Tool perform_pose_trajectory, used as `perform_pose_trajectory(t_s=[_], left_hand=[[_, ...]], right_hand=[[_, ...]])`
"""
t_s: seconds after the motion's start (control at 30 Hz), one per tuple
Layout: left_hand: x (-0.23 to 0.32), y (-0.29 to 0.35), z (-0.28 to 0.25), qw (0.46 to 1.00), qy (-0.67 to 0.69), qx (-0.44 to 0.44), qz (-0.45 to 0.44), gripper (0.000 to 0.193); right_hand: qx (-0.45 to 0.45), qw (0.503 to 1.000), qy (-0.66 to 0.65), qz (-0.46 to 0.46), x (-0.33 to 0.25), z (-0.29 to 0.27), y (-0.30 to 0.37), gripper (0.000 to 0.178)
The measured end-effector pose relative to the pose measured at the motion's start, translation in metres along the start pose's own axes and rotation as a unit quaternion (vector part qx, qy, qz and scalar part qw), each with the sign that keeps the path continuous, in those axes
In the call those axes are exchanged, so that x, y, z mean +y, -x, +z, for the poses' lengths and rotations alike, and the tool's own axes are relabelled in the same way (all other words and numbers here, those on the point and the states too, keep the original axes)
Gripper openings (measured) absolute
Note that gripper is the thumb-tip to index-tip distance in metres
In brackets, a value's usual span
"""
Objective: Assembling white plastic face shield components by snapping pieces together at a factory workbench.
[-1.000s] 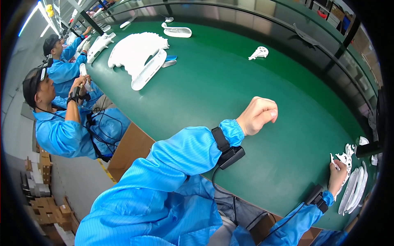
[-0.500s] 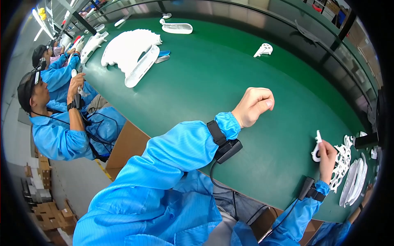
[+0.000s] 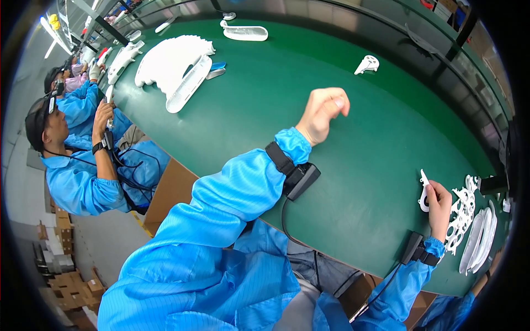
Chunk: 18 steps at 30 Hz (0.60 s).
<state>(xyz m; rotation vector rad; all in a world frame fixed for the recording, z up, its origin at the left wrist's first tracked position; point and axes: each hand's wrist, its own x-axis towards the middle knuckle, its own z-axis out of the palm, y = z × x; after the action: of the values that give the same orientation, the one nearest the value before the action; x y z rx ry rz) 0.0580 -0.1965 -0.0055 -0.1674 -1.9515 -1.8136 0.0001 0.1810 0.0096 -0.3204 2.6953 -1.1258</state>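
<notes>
In my right hand (image 3: 440, 209) is a white plastic part with a ring-shaped end (image 3: 423, 190), pinched between thumb and fingers. Beside that hand several similar white ringed parts (image 3: 459, 218) lie in an overlapping row. My left hand (image 3: 323, 115) is over the middle of the green table, its fingers curled in; whether anything is inside them is hidden. One more white part with a round end (image 3: 367, 64) lies by itself beyond it, toward the far edge.
A fanned stack of white shells (image 3: 171, 60) lies at the far left, near blue and grey pieces (image 3: 217, 69). A white tray-shaped shell (image 3: 245, 33) lies behind. Long white shells (image 3: 479, 240) stand at right. A co-worker (image 3: 83, 165) sits at left on the green table's (image 3: 248, 99) near side.
My left hand has moved up and to the left, fingers still curled. My right hand has shifted slightly up with the white ringed part. The view has turned a little.
</notes>
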Motion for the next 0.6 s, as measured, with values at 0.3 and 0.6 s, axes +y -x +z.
perform_pose_trajectory(t_s=[0.3,0.6], left_hand=[[-0.011,-0.005,-0.002,0.998,0.044,0.033,0.002,0.038],[-0.02,-0.01,-0.006,0.999,0.022,0.018,-0.042,0.042]], right_hand=[[-0.016,0.999,-0.034,-0.006,0.01,-0.006,-0.003,0.027],[-0.026,0.999,-0.037,0.003,0.009,-0.005,-0.003,0.025]])
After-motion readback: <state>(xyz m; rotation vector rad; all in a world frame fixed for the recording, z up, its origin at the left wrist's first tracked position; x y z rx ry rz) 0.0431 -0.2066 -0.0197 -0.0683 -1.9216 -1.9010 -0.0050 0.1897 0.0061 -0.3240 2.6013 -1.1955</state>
